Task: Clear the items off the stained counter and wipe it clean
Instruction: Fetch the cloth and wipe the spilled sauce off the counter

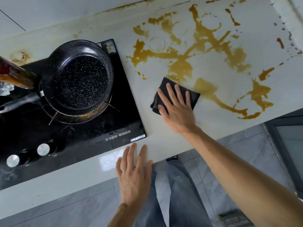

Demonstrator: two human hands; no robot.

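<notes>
Wiping begins — right hand presses a folded black cloth flat-fingered at frame centre.
Left hand rests spread on the pale stone counter; next, sweep toward the brown-yellow stain, upper right.

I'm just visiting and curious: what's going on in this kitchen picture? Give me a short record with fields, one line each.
Place: pale kitchen counter beside a black cooktop
Right hand: pressed flat, fingers straight, on a folded dark cloth
Left hand: resting open on the counter's front edge, holding nothing
Mess: brown-yellow stains spread over the counter beyond the cloth
On the cooktop: a black speckled pan on the burner
Progress: counter near the hands looks clean; most stains remain
</notes>
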